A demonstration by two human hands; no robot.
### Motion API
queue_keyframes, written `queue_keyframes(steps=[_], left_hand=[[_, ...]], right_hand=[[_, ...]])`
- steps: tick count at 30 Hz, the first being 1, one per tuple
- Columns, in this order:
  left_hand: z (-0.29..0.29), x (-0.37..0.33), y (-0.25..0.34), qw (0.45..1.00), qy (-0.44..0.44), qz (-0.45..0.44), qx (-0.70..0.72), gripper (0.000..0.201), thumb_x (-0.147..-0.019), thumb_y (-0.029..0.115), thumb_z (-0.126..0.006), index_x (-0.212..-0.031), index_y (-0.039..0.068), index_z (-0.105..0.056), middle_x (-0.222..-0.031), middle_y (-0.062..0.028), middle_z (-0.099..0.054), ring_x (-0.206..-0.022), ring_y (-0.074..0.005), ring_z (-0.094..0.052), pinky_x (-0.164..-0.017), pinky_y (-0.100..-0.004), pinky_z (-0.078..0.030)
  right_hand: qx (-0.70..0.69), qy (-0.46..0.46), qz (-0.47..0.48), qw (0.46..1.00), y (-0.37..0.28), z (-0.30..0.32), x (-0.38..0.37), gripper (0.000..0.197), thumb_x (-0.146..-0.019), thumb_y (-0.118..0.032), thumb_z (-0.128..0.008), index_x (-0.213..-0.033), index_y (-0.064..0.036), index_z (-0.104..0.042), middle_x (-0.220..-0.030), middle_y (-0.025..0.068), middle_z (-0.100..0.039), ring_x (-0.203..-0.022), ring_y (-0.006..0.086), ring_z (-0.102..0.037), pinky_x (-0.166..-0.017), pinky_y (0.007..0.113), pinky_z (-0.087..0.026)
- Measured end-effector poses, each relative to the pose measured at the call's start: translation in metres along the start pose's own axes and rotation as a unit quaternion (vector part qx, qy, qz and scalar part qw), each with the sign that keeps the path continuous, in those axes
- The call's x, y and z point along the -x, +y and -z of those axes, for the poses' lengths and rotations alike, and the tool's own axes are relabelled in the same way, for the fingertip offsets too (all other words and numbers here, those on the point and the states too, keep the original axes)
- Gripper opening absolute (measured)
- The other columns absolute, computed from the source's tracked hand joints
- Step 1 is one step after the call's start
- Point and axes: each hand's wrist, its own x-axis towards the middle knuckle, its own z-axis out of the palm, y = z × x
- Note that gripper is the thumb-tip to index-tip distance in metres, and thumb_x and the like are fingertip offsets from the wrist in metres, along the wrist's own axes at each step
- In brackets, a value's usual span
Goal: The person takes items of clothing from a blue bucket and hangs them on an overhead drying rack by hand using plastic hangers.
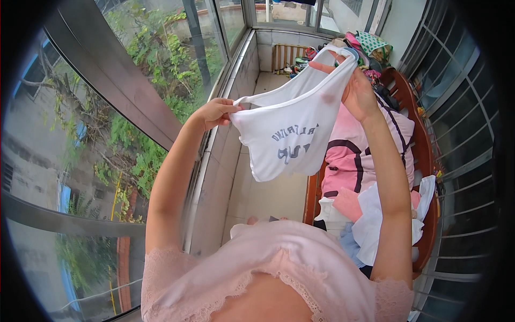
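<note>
A white tank top (pixel 289 129) hangs stretched between my raised hands, with dark lettering showing mirrored on its cloth. My left hand (pixel 215 114) is closed in a pinch on the strap end at the left. On the right and higher up, my right hand (pixel 358 94) holds the other strap side. Some of its fingers reach through the neck opening, and the cloth covers part of them. The lower hem hangs free above the tiled floor.
To the right, a reddish-brown wooden bench (pixel 425 231) bears a pink cushion or quilt (pixel 343 161) and white and blue clothes (pixel 370 214). More clothes are heaped at its far end. Windows (pixel 161 64) run along the left above a tiled ledge (pixel 225 102); a barred window (pixel 461 123) stands right.
</note>
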Motion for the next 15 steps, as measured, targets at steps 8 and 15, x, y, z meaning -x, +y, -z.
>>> queue_keyframes(steps=[8, 15], left_hand=[[-0.01, 0.026, 0.032, 0.988, -0.03, -0.093, 0.122, 0.027, -0.089, 0.034, -0.049, -0.1, 0.011, -0.059, -0.095, -0.0005, -0.063, -0.084, -0.0088, -0.055, -0.082, -0.0249, -0.04], [-0.021, 0.021, 0.039, 0.943, -0.178, -0.164, 0.23, 0.029, -0.094, 0.026, -0.041, -0.108, 0.007, -0.056, -0.097, -0.0021, -0.063, -0.089, -0.014, -0.059, -0.086, -0.0306, -0.042]], right_hand=[[0.078, -0.006, 0.084, 0.993, -0.006, 0.011, -0.004, 0.043, -0.092, -0.026, -0.044, -0.132, -0.0198, -0.031, -0.127, 0.0204, -0.046, -0.109, 0.0217, -0.053, -0.09, 0.031, -0.045], [0.04, 0.076, -0.02, 0.996, 0.019, 0.035, -0.009, 0.045, -0.09, -0.045, -0.04, -0.117, -0.0091, -0.048, -0.107, 0.0124, -0.059, -0.099, 0.0215, -0.059, -0.081, 0.033, -0.049]])
